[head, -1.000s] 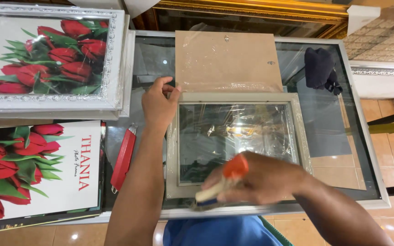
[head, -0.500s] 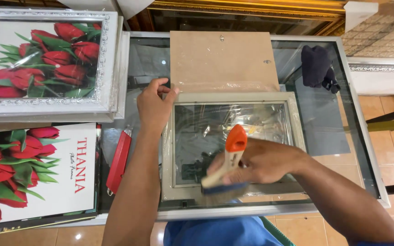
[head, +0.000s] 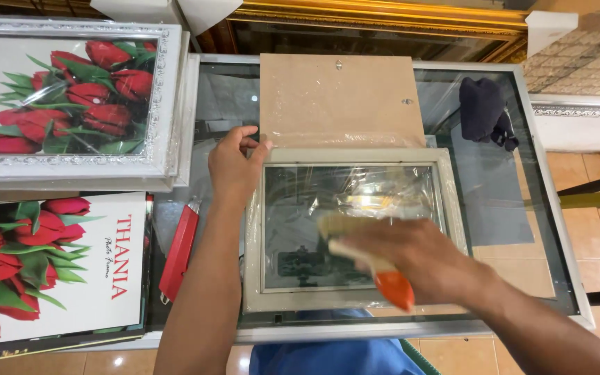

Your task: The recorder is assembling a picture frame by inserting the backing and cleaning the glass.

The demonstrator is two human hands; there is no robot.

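Note:
A pale grey picture frame [head: 355, 155] wrapped in clear film lies on a glass table [head: 522, 229], its glass facing up. My left hand [head: 234, 167] presses on the frame's upper left corner. My right hand [head: 418, 260] grips a brush with an orange handle [head: 392, 286]. Its light bristles are blurred over the middle of the frame's glass, and the handle points toward me. A brown backing board [head: 342, 101] lies just beyond the frame, partly under its top edge.
A red utility knife [head: 178, 250] lies left of the frame beside my left forearm. A dark cloth [head: 484, 111] sits at the far right of the table. A white-framed tulip picture [head: 71, 104] and a loose tulip print [head: 50, 264] fill the left side.
My right hand swept the brush across the frame's glass and turned it, so the orange handle that pointed up now points toward me. My left hand stays on the corner.

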